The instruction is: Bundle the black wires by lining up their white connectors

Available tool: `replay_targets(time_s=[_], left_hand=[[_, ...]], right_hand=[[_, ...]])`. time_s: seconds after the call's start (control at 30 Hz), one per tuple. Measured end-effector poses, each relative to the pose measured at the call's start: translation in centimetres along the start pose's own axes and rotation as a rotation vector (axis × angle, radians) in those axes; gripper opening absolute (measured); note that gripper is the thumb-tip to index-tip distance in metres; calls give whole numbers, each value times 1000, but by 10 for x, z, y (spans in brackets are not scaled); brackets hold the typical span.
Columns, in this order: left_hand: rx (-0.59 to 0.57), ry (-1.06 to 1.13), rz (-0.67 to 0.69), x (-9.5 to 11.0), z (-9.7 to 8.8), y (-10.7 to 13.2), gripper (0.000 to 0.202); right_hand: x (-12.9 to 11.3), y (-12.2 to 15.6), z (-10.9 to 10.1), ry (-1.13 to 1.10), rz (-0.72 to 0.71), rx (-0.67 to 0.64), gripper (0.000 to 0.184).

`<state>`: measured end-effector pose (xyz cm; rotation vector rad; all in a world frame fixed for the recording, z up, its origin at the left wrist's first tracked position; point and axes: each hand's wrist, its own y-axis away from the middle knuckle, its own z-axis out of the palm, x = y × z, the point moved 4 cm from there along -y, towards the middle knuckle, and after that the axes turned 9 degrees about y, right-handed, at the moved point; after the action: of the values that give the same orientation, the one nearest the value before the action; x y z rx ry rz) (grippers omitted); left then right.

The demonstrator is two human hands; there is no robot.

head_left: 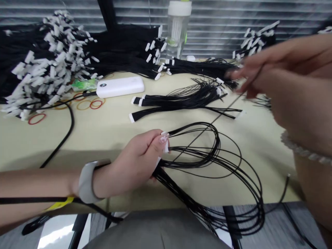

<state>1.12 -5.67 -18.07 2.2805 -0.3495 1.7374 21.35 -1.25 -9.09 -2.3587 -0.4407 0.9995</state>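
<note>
Over the pale counter (109,128), my left fingers (155,148) pinch a partly hidden white connector (166,147). My right fingers (275,53), blurred, pinch one black wire (192,143). Blinds (220,27) hang behind

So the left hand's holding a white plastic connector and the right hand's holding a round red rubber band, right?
Not quite: in the head view, the right hand holds a thin black wire; round red rubber bands lie on the pale yellow table. The left hand does hold a white plastic connector.
</note>
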Motion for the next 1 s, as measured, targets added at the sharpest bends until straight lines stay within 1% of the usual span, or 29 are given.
replay_targets(time_s=[0.03, 0.07, 0.1, 0.13, 0.17, 0.2, 0.23, 0.27, 0.3, 0.33, 0.4, 0.43, 0.47, 0.57, 0.63, 0.7, 0.8, 0.93, 1.0], left_hand=[[-3, 7, -6, -1, 0, 0, 32], [-9, 21, -19, -2, 0, 1, 32], [-13, 35, -33, -3, 0, 1, 32], [-17, 46, -41, -3, 0, 2, 32], [-20, 51, -40, -4, 0, 2, 33], [-22, 51, -36, -4, 0, 2, 33], [-24, 49, -28, -4, 1, 3, 33], [-24, 47, -26, -4, 1, 3, 33], [-21, 52, -30, -4, 1, 3, 33], [-17, 64, -41, -5, 1, 3, 33], [-7, 119, -79, -7, 2, 3, 34], [-4, 153, -99, -9, 2, 3, 34], [-1, 183, -112, -9, 2, 4, 34], [15, 210, -115, -10, 2, 5, 33], [12, 206, -115, -10, 2, 5, 33], [4, 220, -128, -10, 3, 6, 33], [8, 222, -125, -11, 2, 6, 34], [-12, 158, -90, -10, 2, 5, 33], [-16, 133, -75, -10, 2, 5, 33]], right_hand=[[6, -4, -4, -182, 48, 95, 21], [11, -7, -6, -357, 98, 152, 23], [14, -9, -5, -498, 151, 174, 22], [17, -9, -4, -578, 211, 179, 21], [17, -7, -2, -600, 268, 167, 20], [16, -3, 0, -586, 295, 141, 20], [12, 1, 2, -553, 298, 87, 20], [8, 7, 6, -505, 287, -3, 25], [2, 13, 11, -449, 246, -111, 29], [-4, 19, 16, -392, 184, -220, 30], [-14, 31, 26, -241, 45, -407, 16], [-17, 37, 30, -147, -26, -466, 11], [-20, 41, 33, -52, -103, -502, 11], [-26, 49, 40, 175, -289, -520, 14], [-27, 53, 45, 202, -361, -526, 14], [-26, 56, 49, 190, -398, -510, 15], [-25, 59, 53, 188, -421, -450, 17], [-26, 63, 58, 248, -458, -427, 20], [-28, 63, 56, 246, -510, -391, 19]])
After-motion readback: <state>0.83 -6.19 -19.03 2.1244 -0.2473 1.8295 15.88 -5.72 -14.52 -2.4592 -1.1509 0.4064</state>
